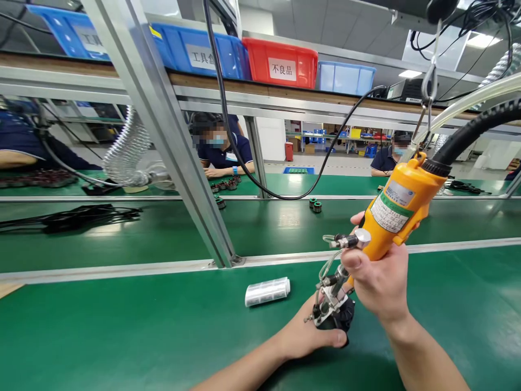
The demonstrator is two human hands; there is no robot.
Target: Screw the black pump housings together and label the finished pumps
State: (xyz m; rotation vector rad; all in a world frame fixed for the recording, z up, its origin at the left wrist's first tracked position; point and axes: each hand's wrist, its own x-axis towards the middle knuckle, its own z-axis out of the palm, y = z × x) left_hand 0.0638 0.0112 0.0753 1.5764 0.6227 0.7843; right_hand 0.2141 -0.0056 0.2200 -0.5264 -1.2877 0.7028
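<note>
My right hand is wrapped round an orange electric screwdriver, which hangs from a hook and has a thick black hose at its top. The tool slants down to the left, and its metal tip fixture sits over a small black part. That part is gripped in my left hand, thumb along its near side; its exact kind is hard to make out. Where the tip meets the part is hidden by the fixture. To the left on the green bench lies a roll of clear film with labels.
Behind a metal rail runs a green conveyor belt with small copper-wound parts on it. An aluminium post slants across the left. Blue bins and a red bin stand on the shelf above. Co-workers sit opposite. Black cables lie left.
</note>
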